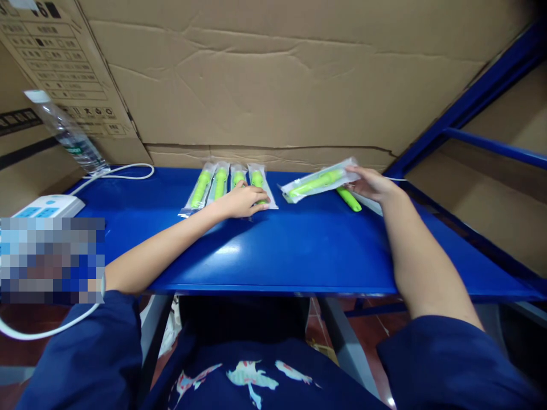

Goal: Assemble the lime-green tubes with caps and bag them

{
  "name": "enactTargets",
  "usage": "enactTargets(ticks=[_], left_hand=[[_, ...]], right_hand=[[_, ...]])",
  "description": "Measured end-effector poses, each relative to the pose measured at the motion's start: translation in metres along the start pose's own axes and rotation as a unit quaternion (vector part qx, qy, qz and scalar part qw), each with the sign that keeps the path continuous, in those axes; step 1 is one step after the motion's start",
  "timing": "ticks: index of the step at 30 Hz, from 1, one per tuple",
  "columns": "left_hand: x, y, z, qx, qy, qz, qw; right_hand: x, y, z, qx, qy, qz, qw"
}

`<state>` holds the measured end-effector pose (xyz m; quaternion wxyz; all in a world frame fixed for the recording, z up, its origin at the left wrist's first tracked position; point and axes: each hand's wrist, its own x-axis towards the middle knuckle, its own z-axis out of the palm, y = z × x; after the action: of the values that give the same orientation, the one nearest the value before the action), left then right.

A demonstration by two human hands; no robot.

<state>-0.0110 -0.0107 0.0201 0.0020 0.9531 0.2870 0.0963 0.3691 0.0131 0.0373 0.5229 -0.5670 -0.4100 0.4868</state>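
Several clear plastic packets lie side by side on the blue table, each with a bright yellow-green tube-like item inside, such as this left-hand packet (200, 189). My left hand (244, 200) lies palm down over the two right-hand packets, fingers spread, partly covering them. My right hand (368, 183) grips one end of another clear packet (315, 181), which also has a green item in it. That packet is tilted, its far end pointing left. Under it, close to my right hand, a loose green item (349, 199) shows in part. What kind of item these are I cannot tell.
A tall cardboard sheet (265, 85) stands along the table's back edge. On the left are a clear water bottle (74, 139), a white power strip (49, 208) and its white cable (128, 166). A blue metal frame (491, 142) bounds the right side.
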Motion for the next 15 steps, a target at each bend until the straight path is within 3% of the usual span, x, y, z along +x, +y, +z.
enactTargets(ticks=[3,6,13,15], left_hand=[[0.000,0.001,-0.003,0.006,0.005,0.006,1.000],[-0.001,0.001,-0.004,0.007,0.006,0.007,1.000],[-0.002,0.003,-0.005,0.005,0.007,0.005,1.000],[-0.003,0.004,-0.006,0.010,0.003,0.005,1.000]], right_hand=[[-0.001,0.002,0.008,-0.041,-0.033,0.015,0.998],[0.001,0.005,0.030,-0.064,-0.080,0.004,0.995],[0.027,0.020,0.112,-0.112,-0.076,0.007,0.991],[0.035,0.023,0.133,-0.103,-0.046,-0.013,0.994]])
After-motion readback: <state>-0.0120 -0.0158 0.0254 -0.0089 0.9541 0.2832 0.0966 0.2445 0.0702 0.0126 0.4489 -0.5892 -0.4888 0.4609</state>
